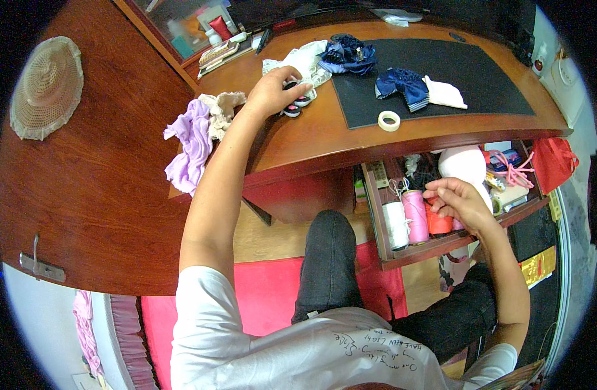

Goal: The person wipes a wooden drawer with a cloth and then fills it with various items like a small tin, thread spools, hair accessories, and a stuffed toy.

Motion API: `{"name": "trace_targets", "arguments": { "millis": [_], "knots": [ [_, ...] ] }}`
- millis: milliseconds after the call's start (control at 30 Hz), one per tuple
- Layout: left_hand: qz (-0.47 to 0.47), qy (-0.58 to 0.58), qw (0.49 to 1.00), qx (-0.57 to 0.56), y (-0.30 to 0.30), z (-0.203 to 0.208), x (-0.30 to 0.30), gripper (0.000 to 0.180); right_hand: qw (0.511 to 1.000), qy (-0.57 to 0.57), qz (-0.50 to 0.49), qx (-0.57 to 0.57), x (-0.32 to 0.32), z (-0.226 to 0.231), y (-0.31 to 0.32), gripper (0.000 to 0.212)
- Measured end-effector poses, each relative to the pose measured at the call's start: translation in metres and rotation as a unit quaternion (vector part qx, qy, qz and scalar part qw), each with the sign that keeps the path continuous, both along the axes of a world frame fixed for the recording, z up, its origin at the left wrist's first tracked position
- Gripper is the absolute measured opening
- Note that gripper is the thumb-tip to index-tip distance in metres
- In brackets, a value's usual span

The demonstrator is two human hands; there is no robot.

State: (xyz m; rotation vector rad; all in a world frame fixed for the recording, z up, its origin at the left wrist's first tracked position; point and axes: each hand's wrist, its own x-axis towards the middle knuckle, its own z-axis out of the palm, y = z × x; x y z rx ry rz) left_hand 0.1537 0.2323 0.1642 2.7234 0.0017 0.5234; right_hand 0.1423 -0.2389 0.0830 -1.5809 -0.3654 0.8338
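Note:
At the desk's left part, my left hand (276, 93) curls its fingers over a small black, white and pink item (297, 104). Its exact kind is partly hidden by the fingers. White lace cloth (308, 60) lies just beyond. My right hand (464, 205) hovers over an open drawer (402, 250), its fingers loosely bent and apart, holding nothing visible. Below and beside it stand a white thread spool (395, 225), a pink thread spool (415, 216) and an orange-red one (438, 220). A white rounded object (462, 166) sits behind that hand.
Dark blue bows (402, 88) lie on a black mat (487, 78), near a tape roll (389, 121). Lilac cloth (189, 146) hangs over the desk's left edge. A red bag (553, 164) hangs at the drawer's right. A wooden door (103, 195) stands at left.

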Motion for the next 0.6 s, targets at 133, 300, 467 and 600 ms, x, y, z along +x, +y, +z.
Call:
{"name": "trace_targets", "arguments": {
  "millis": [133, 300, 467, 600],
  "knots": [
    [0.0, -0.008, 0.998, -0.054, 0.002, 0.003, 0.001, 0.03, 1.0, -0.004, -0.002, -0.004, -0.002, 0.002, 0.0, 0.027],
    [-0.034, 0.073, 0.994, -0.08, 0.011, 0.009, -0.004, 0.028, 1.0, 0.002, -0.004, 0.0, -0.001, 0.001, 0.0, 0.027],
    [-0.007, 0.078, 0.997, 0.006, -0.005, 0.017, -0.007, 0.033, 1.0, 0.0, -0.008, -0.006, -0.002, 0.004, 0.0, 0.027],
    [-0.044, 0.018, 0.999, 0.025, 0.015, 0.0, 0.002, 0.038, 1.0, -0.004, -0.003, -0.005, -0.001, 0.004, 0.002, 0.027]
  ]
}}
